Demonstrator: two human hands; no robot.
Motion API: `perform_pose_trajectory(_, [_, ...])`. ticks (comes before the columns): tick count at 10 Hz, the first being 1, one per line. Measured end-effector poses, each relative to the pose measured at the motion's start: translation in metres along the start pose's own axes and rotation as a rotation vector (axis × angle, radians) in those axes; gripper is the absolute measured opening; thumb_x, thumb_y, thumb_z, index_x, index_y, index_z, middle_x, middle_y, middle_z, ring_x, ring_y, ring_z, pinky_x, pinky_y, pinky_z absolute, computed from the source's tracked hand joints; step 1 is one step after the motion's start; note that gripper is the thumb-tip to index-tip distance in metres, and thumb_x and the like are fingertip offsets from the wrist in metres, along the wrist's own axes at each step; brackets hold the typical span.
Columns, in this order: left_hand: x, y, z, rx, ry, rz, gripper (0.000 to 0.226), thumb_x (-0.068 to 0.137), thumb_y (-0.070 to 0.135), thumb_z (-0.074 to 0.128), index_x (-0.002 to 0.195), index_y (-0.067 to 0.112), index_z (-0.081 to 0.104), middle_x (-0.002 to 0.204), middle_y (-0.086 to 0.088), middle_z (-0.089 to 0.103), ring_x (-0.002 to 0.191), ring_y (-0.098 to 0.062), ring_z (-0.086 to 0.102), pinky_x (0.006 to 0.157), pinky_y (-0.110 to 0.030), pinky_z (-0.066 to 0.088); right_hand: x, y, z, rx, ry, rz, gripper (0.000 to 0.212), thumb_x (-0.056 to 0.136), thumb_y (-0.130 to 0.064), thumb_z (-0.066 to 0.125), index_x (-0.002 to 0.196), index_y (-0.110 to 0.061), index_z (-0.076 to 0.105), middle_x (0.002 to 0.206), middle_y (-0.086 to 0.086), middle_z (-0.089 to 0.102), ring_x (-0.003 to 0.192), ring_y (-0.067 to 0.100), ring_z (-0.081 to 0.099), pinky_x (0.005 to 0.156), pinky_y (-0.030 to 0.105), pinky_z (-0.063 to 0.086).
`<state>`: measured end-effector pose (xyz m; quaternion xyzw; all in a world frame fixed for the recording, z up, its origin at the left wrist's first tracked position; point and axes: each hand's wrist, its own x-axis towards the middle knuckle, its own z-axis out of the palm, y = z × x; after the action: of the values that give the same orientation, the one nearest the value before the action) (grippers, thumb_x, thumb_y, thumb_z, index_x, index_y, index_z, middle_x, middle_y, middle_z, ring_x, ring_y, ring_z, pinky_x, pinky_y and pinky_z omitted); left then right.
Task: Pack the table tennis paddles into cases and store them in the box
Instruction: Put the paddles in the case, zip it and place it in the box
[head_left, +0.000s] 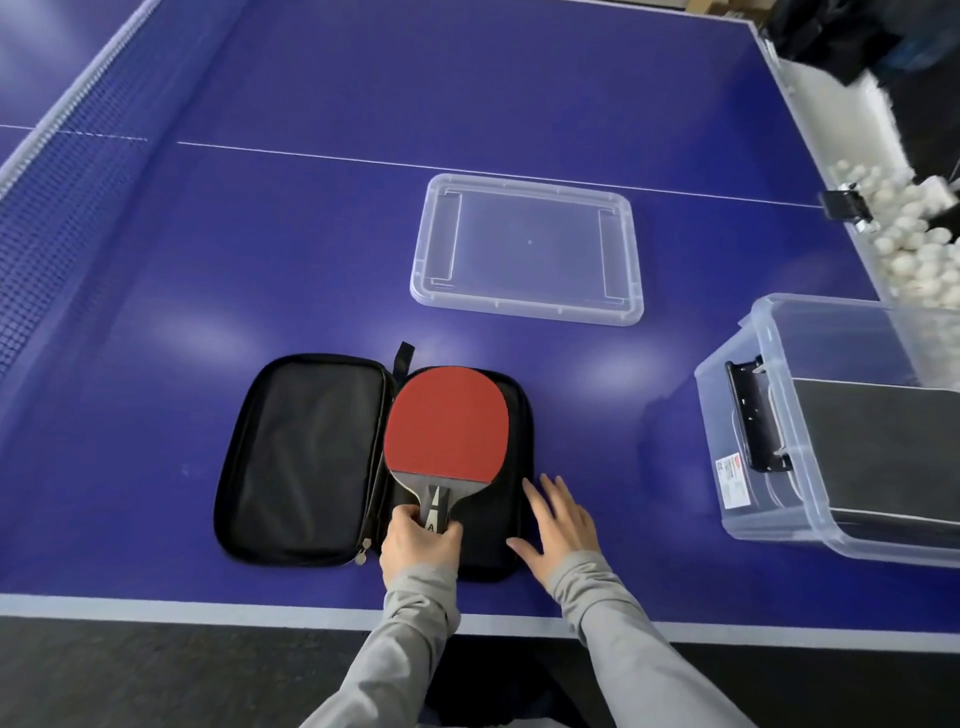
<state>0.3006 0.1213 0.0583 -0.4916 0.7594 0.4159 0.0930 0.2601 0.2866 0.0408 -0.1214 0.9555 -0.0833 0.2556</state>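
Open case (311, 462) holds red paddle (447, 421) (right half); left hand (418, 545) grips its handle, right hand (558, 525) fingers spread wide. Box (831, 431) contains a black case.

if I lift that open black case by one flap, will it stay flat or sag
Probably sags: the open black case looks like soft fabric, hinged along its zipped spine. The paddle lying on its right half could slide off. It seems light, so the left hand could likely manage alone.

"A" on paddle handle (435, 506); box label (732, 480) unreadable.
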Motion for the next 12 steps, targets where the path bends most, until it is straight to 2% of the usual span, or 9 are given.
perform_pose_trajectory(2, [0.002, 0.001, 0.014, 0.073, -0.035, 0.008, 0.038, 0.066, 0.032, 0.067, 0.099, 0.02, 0.053, 0.087, 0.005, 0.059, 0.076, -0.019, 0.05, 0.069, -0.028, 0.039, 0.0, -0.002, 0.003, -0.009, -0.002, 0.007, 0.076, 0.089, -0.05, 0.046, 0.148, -0.027, 0.005, 0.159, -0.001, -0.001, 0.146, 0.019, -0.004, 0.117, 0.039, 0.015])
perform_pose_trajectory(6, [0.002, 0.011, 0.027, 0.006, 0.029, -0.026, 0.035, 0.07, 0.025, 0.066, 0.1, 0.013, 0.052, 0.1, -0.004, 0.062, 0.094, -0.029, 0.057, 0.073, -0.03, 0.037, -0.001, 0.001, 0.008, -0.03, 0.024, -0.002, 0.073, 0.091, -0.046, 0.046, 0.148, -0.027, 0.005, 0.158, -0.004, -0.002, 0.146, 0.017, -0.006, 0.117, 0.038, 0.014])
perform_pose_trajectory(8, [0.002, 0.009, 0.028, 0.059, 0.016, 0.057, 0.035, 0.07, 0.025, 0.067, 0.097, 0.01, 0.05, 0.101, -0.005, 0.056, 0.098, -0.027, 0.054, 0.072, -0.035, 0.042, -0.002, 0.002, 0.009, -0.013, 0.037, -0.003, 0.072, 0.091, -0.045, 0.047, 0.148, -0.027, 0.007, 0.158, -0.003, 0.0, 0.146, 0.016, -0.005, 0.116, 0.039, 0.013])
perform_pose_trajectory(9, [0.005, 0.004, 0.025, 0.14, 0.036, 0.178, 0.034, 0.07, 0.024, 0.069, 0.093, 0.005, 0.052, 0.102, -0.009, 0.05, 0.101, -0.029, 0.049, 0.07, -0.036, 0.04, -0.003, 0.002, 0.009, -0.016, 0.034, 0.0, 0.072, 0.091, -0.045, 0.047, 0.148, -0.027, 0.007, 0.158, -0.003, 0.0, 0.146, 0.016, -0.006, 0.117, 0.039, 0.013])
perform_pose_trajectory(11, [0.007, 0.0, 0.025, 0.141, -0.003, 0.221, 0.044, 0.072, 0.026, 0.074, 0.099, 0.0, 0.052, 0.107, -0.014, 0.05, 0.101, -0.033, 0.052, 0.08, -0.042, 0.046, -0.001, 0.001, 0.008, -0.03, 0.023, 0.004, 0.072, 0.091, -0.046, 0.046, 0.148, -0.027, 0.007, 0.158, -0.004, -0.001, 0.146, 0.016, -0.006, 0.117, 0.038, 0.014])
perform_pose_trajectory(12, [0.005, -0.003, 0.023, 0.1, -0.013, 0.223, 0.056, 0.071, 0.035, 0.077, 0.107, 0.0, 0.053, 0.111, -0.012, 0.05, 0.105, -0.03, 0.052, 0.08, -0.037, 0.045, -0.001, 0.001, 0.009, -0.039, 0.024, 0.012, 0.072, 0.091, -0.047, 0.046, 0.148, -0.027, 0.006, 0.158, -0.004, -0.001, 0.146, 0.016, -0.006, 0.117, 0.037, 0.014])
